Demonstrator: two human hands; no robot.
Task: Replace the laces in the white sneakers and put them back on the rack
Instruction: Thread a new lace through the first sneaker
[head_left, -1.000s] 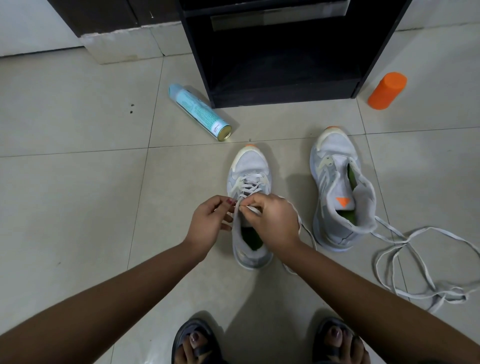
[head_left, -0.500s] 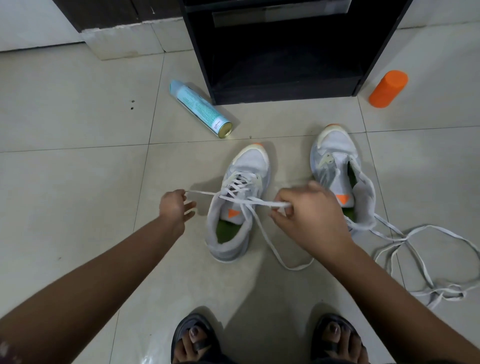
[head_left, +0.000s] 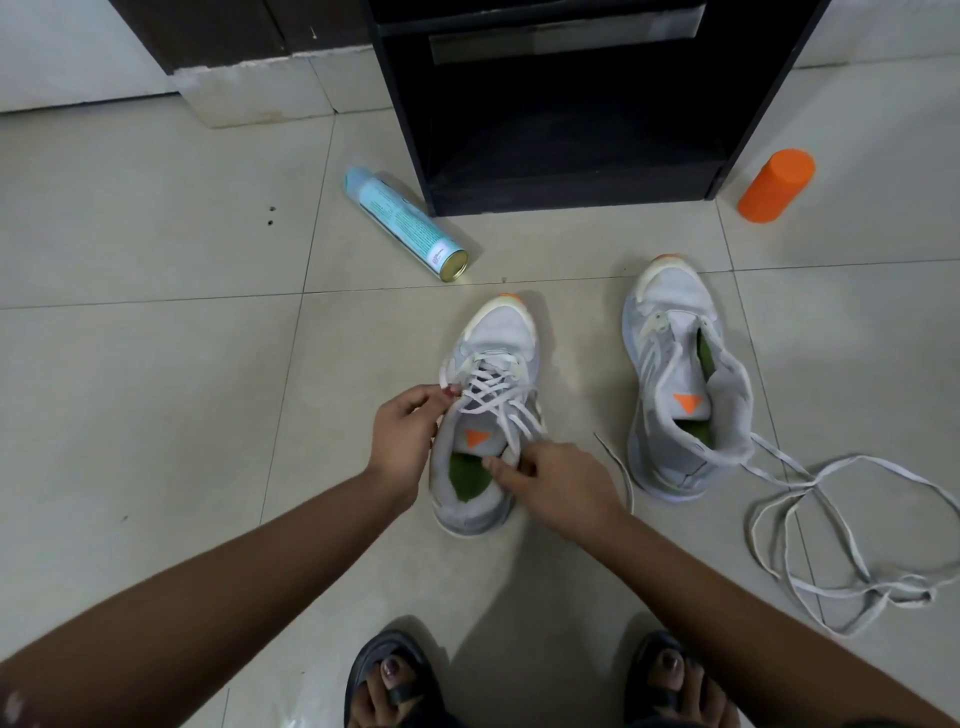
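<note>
Hands (head_left: 402, 441) (head_left: 563, 486) closer on lace (head_left: 511, 415), grips obscured

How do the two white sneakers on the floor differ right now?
The laced sneaker has a white lace criss-crossed over its tongue; the bare sneaker shows none, and a loose lace lies beside it. The left hand and right hand pinch the laced sneaker's lace; the bare sneaker is untouched. Both stand upright, toes toward the black rack, with orange tongue marks and green insoles.
</note>
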